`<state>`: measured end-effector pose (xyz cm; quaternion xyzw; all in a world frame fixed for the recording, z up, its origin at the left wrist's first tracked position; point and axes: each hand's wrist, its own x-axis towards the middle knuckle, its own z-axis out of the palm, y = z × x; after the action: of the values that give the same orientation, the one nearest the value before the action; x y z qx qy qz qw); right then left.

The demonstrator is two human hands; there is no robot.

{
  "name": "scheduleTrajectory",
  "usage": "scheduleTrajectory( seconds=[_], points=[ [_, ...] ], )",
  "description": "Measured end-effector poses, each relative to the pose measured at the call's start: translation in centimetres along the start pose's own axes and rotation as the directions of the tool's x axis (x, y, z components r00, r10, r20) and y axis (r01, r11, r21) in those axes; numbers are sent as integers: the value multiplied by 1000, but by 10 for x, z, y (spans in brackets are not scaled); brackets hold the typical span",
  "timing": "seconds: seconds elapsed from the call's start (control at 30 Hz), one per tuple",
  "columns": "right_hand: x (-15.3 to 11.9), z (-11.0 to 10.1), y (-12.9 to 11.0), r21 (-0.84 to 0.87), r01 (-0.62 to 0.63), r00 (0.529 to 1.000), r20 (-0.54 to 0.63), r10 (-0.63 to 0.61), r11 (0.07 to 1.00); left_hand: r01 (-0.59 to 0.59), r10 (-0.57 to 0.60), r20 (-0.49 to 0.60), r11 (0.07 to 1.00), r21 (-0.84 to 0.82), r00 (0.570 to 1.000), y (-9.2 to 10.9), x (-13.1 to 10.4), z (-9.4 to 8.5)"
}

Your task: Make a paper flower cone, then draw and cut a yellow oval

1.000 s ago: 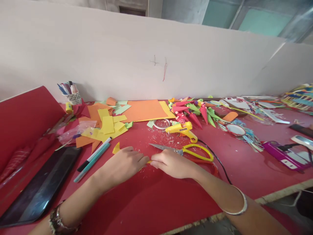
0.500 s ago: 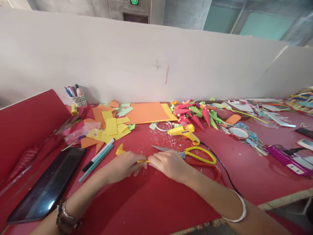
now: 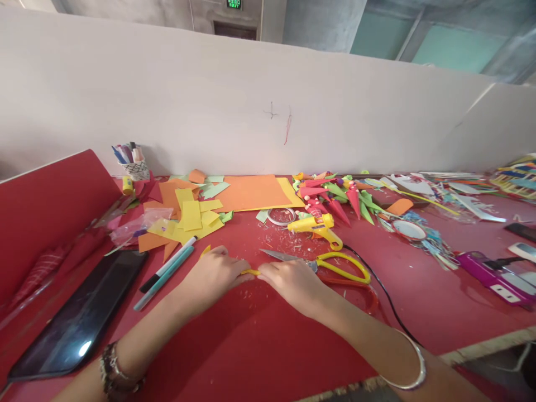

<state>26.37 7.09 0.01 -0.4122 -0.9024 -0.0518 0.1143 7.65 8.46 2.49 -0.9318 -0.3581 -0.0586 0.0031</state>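
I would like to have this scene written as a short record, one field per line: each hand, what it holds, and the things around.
Left hand: holding a thin yellow strip
Right hand: fingertips on the strip's other end
Just beyond right hand: scissors, lying open-handled; yellow glue gun behind them
Left of left hand: two pens; black glossy slab
Back of table: pen cup, yellow paper pieces, pink and green cones
Far right: purple power strip
Surface: red table
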Motion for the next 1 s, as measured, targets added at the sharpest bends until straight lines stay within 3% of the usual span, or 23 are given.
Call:
scheduleTrajectory(
  seconds=[0.1,0.3,0.43,0.67,0.83,0.9,1.0],
  points=[
    [0,-1,-2,27,-50,998,37,49,998,-33,33,-18,999,28,999,0,0,-2],
    [0,0,-3,43,-44,997,-54,46,998,117,-110,40,930,-347,993,-7,-2,-8],
    [0,-1,-2,-12,-29,998,-47,28,1000,90,-90,21,902,-422,996,-8,-2,-7],
    [-1,2,-1,12,-40,999,-29,40,999,-33,17,-58,957,-290,998,-10,-2,-3],
    [-2,-4,-1,197,-130,991,50,122,972,-150,149,-124,989,3,981,-9,-4,-3],
    [-2,-9,-1,358,-184,982,115,152,916,-224,245,-173,966,133,954,-7,-4,-5],
    [-3,-13,0,613,-261,963,219,156,746,-279,326,-214,934,222,921,-5,-4,-7]
  ],
)
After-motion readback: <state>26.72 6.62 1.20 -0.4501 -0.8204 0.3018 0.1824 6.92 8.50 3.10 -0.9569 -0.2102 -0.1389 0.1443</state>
